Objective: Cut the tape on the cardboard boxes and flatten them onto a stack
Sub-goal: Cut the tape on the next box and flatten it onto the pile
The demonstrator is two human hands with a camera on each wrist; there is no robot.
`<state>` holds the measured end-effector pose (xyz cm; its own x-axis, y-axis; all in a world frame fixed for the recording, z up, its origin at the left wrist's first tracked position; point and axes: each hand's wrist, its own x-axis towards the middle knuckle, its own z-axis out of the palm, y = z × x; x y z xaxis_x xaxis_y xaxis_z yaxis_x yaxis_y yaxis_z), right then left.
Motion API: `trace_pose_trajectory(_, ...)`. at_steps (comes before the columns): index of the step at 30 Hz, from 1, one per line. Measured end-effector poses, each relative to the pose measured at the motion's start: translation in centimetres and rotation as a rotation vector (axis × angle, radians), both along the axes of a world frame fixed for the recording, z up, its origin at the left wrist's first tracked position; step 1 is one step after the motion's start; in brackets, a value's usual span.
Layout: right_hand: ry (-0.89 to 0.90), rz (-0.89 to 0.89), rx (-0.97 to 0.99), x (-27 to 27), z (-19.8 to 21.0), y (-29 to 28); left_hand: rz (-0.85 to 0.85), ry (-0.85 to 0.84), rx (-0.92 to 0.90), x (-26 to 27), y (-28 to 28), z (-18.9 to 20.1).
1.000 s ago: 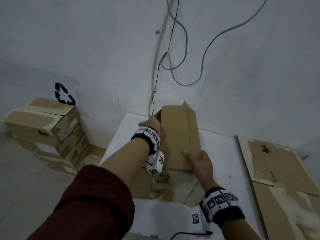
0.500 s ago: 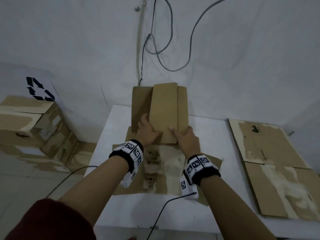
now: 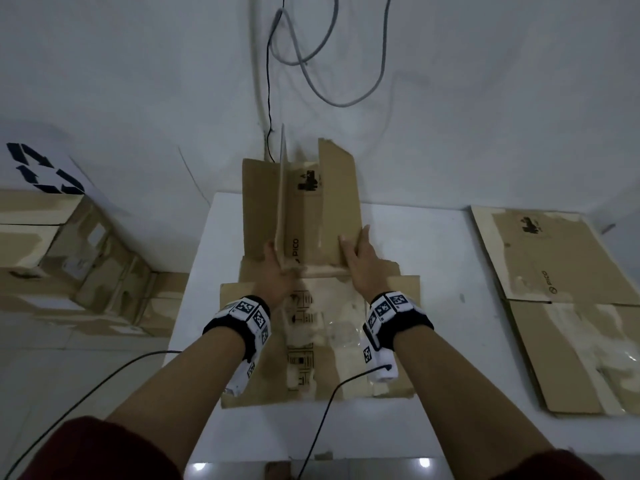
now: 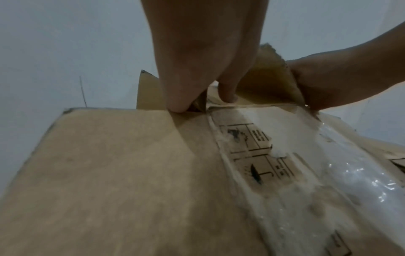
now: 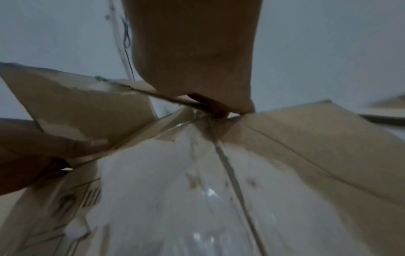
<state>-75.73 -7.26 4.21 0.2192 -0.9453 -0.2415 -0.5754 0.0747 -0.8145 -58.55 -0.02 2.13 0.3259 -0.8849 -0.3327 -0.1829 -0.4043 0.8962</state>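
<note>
A cardboard box (image 3: 304, 216), already opened, is being spread flat at the middle of the white tabletop (image 3: 433, 237), its far flaps reaching over the back edge towards the wall. An upright flap (image 3: 281, 202) is being pinched at its near end by the left hand (image 3: 277, 268), thumb and fingers curled on the card. A second flap is being gripped by the right hand (image 3: 360, 258); in the right wrist view its thumb and fingers appear to be closed on the edge, though that picture is blurred. The near panels, streaked with clear tape (image 4: 350, 173), are lying flat under both wrists.

The flattening step is judged to be in hand, the tape here seeming already cut. Next, the raised flaps are probably to be pressed down and outward along their creases until the whole sheet lies level, then carried to the flattened stack (image 3: 561, 299) lying along the right edge of the tabletop.

Unopened boxes (image 3: 69, 258) are waiting on the floor beyond the left edge. A black wrist cable (image 3: 325, 403) is trailing across the near panels, and wall cables (image 3: 311, 64) are hanging behind the far flaps; either may be snagged when the sheet is lifted.
</note>
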Motion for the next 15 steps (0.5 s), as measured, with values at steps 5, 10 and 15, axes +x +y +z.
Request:
trace_pose_trajectory(5,-0.054,0.035,0.139,0.1,-4.3,0.5,0.084,-0.177,-0.014,1.3,-0.2,-3.1)
trace_pose_trajectory(10,0.120,0.038,0.087,-0.5,-9.7,1.2,0.141,-0.065,0.031,2.1,0.3,-6.9)
trace_pose_trajectory(15,-0.017,-0.219,-0.056,-0.9,-11.0,2.1,0.609,0.061,-0.009,1.7,0.9,-7.2)
